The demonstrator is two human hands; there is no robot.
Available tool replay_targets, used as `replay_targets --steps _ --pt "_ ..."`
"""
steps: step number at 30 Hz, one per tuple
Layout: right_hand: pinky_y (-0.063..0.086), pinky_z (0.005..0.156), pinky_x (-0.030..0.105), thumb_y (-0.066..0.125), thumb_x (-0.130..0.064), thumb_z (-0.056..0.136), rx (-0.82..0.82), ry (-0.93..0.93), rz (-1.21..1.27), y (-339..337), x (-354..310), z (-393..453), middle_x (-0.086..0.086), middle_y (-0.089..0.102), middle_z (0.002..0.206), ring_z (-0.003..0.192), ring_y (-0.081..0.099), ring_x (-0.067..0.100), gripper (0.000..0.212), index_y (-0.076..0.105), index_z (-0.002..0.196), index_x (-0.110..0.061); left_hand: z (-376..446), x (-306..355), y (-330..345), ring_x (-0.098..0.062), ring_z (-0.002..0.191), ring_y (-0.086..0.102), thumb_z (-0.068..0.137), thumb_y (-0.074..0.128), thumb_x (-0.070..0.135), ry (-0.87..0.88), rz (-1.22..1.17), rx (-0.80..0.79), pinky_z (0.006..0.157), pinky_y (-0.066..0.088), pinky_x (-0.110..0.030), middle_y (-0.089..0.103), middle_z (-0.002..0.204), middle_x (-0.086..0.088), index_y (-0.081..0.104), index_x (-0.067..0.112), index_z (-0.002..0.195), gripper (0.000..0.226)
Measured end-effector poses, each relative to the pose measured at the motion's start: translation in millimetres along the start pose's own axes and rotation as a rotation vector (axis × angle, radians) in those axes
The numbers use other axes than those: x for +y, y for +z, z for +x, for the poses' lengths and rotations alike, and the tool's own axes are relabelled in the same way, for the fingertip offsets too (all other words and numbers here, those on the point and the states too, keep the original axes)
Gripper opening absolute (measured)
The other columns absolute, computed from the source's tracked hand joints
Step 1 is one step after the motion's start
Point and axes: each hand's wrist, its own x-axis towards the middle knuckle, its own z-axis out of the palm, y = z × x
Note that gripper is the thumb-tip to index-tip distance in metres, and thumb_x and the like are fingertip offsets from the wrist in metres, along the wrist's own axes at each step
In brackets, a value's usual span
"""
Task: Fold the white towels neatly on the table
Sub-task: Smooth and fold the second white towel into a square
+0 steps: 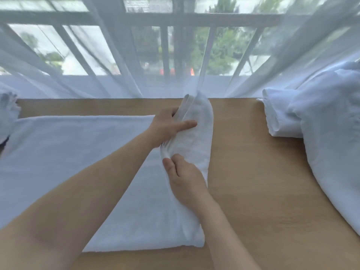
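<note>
A long white towel (68,162) lies flat across the left and middle of the wooden table (263,191). Its right end (198,121) is lifted and turned back over itself, standing up in a loose fold. My left hand (169,127) grips that raised end from the left, fingers pressed into the cloth. My right hand (185,180) pinches the bunched edge just below it, thumb on top. Both forearms reach in from the bottom of the view.
A pile of white towels (321,133) sits at the table's right side, with a rolled one (276,115) at its near left. More white cloth (7,110) shows at the far left edge. Sheer curtains (116,55) hang behind the table's far edge.
</note>
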Motion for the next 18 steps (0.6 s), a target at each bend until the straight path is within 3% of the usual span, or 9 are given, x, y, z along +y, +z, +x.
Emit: replay_targets --steps 4,6,10,14,18 --pt "0.026 0.055 0.037 0.034 -0.053 0.103 -0.026 -0.039 -0.107 47 -40 3 -0.006 0.049 0.068 0.063 0.045 0.018 0.039 0.030 0.073 -0.028 -33 -32 -71 -0.010 0.084 0.074 0.074 0.087 0.040 0.007 -0.122 0.093 0.069 0.057 -0.025 0.077 0.089 0.007 0.077 0.025 0.090 0.024" --pt "0.026 0.057 0.037 0.037 -0.055 0.101 -0.073 -0.050 -0.160 73 -63 3 -0.007 0.047 0.067 0.065 0.045 0.021 0.039 0.030 0.072 -0.029 -56 -47 -107 -0.006 0.083 0.073 0.075 0.087 0.038 0.025 -0.159 0.089 0.066 0.054 -0.017 0.077 0.090 0.009 0.077 0.028 0.090 0.020" --pt "0.030 0.059 0.035 0.038 -0.058 0.099 -0.165 -0.047 -0.216 128 -121 5 -0.007 0.047 0.071 0.072 0.048 0.022 0.040 0.034 0.073 -0.029 -95 -78 -181 -0.009 0.091 0.073 0.079 0.085 0.035 0.050 -0.206 0.104 0.073 0.058 -0.020 0.077 0.096 0.006 0.077 0.029 0.095 0.019" --pt "0.033 0.059 0.035 0.041 -0.059 0.099 -0.269 -0.025 -0.261 179 -185 17 -0.003 0.050 0.074 0.074 0.050 0.022 0.044 0.037 0.071 -0.024 -127 -103 -255 -0.006 0.091 0.072 0.083 0.082 0.033 0.076 -0.239 0.122 0.070 0.054 -0.015 0.077 0.098 0.009 0.077 0.029 0.099 0.017" --pt "0.029 0.053 0.031 0.042 -0.060 0.098 -0.327 -0.030 -0.277 227 -239 30 -0.005 0.048 0.071 0.063 0.046 0.014 0.046 0.038 0.071 -0.023 -149 -125 -326 -0.007 0.095 0.072 0.082 0.082 0.035 0.084 -0.247 0.170 0.077 0.058 -0.020 0.077 0.101 0.010 0.077 0.031 0.100 0.020"
